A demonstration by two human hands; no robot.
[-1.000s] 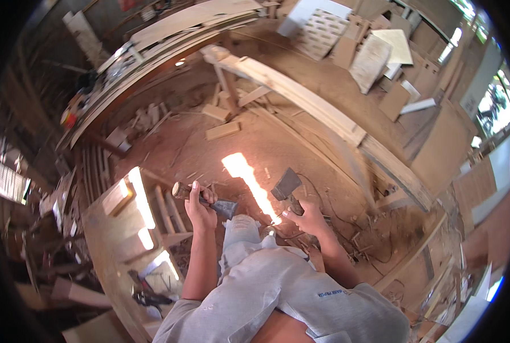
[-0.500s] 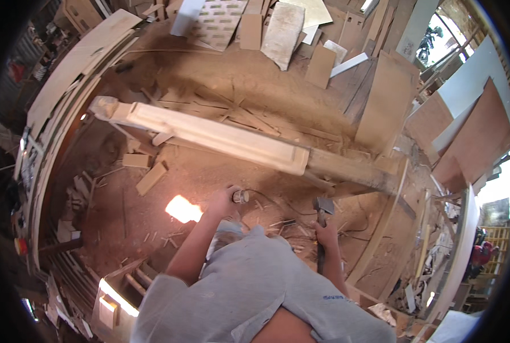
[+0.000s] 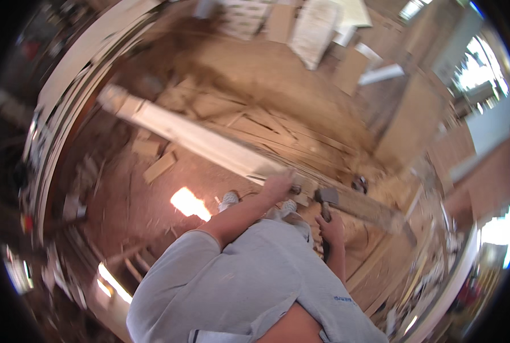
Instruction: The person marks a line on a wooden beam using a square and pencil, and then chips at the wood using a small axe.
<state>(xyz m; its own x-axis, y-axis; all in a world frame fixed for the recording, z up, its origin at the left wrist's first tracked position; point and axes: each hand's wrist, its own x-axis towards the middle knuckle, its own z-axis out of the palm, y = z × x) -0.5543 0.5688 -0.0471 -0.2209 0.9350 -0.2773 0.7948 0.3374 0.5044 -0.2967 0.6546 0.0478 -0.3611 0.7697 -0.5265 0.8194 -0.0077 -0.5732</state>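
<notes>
My right hand (image 3: 332,230) is wrapped round the handle of a hammer (image 3: 328,196), its dark blocky head raised beside the wooden beam. My left hand (image 3: 279,186) is at the near right end of a long pale wooden piece (image 3: 195,137), which lies along the beam (image 3: 360,204). Its fingers look closed, and a small dark end shows beside them. Blur hides what that thing is. The two hands are a short way apart, left hand by the pale piece, right hand nearer my body.
My shoes (image 3: 229,198) stand close to the beam. Small wood blocks (image 3: 159,167) lie on the ground at the left. Beyond the beam are offcut strips (image 3: 260,123) and leaning boards (image 3: 315,34). Stacked sheets (image 3: 66,97) run along the left side.
My left hand has moved right and forward, up to the end of the pale piece. The hammer stays in my right hand, now close to the beam. The view has shifted and tilted.
</notes>
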